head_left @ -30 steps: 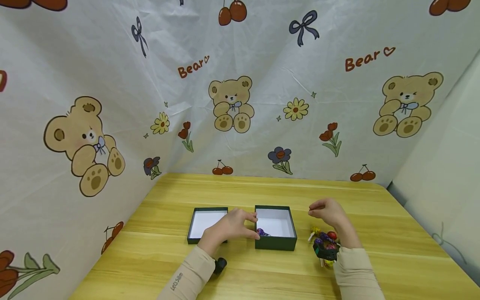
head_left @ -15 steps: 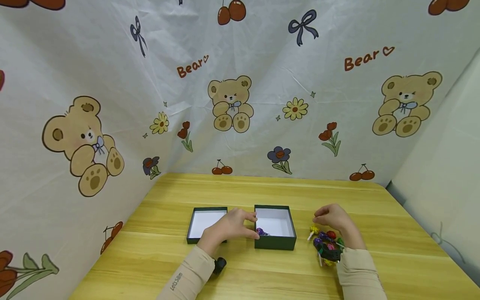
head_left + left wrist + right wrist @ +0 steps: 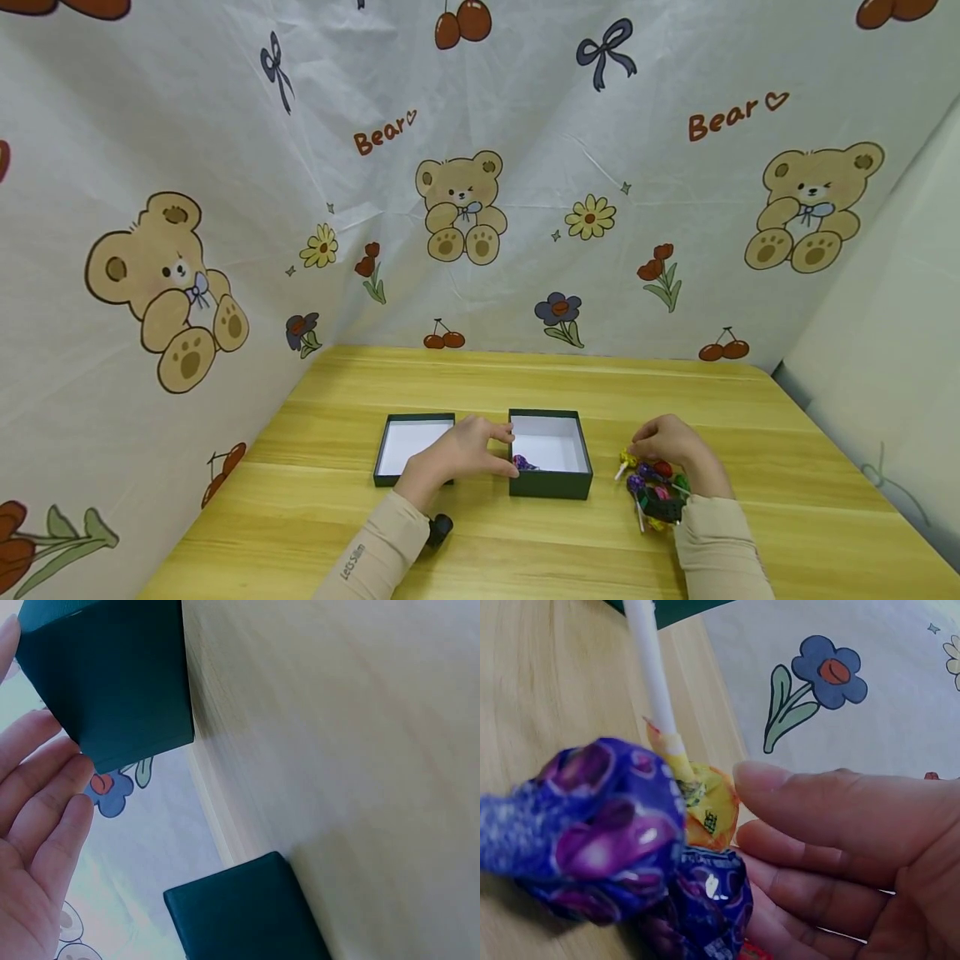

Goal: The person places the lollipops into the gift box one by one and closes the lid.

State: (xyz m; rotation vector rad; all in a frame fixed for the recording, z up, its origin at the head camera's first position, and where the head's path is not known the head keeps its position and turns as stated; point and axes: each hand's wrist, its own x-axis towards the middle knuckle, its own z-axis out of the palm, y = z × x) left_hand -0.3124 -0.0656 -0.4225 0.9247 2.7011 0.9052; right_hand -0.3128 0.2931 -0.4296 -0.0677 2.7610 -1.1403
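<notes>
- Beside the left sleeve (image 3: 378, 542), at 7 o'clock from the box, a black device (image 3: 439, 531) shows, partly hidden.
- A shallow green tray (image 3: 411, 446) with a white inside lies on the desk (image 3: 465, 377) at 9 o'clock from the box, apart from it; the left hand (image 3: 465, 447) covers its 4 o'clock corner.
- The left hand reaches to the 9 o'clock side of the deeper green box (image 3: 551, 486), thumb and fingers spread and fairly straight, touching the wall.
- Inside the box, toward 8 o'clock, lies a purple lollipop (image 3: 522, 462).
- The yellow lollipop (image 3: 711, 810) lies at 3 o'clock from the box, its stick pointing to 7 o'clock in the head view.
- From 4 to 5 o'clock of it sit more wrapped lollipops (image 3: 646, 472), purple, red and green, partly hidden by a black wrist device (image 3: 662, 506).
- The right hand (image 3: 671, 442) comes in over them; its thumb and fingers meet the yellow wrapper, though I cannot tell whether they pinch it.
</notes>
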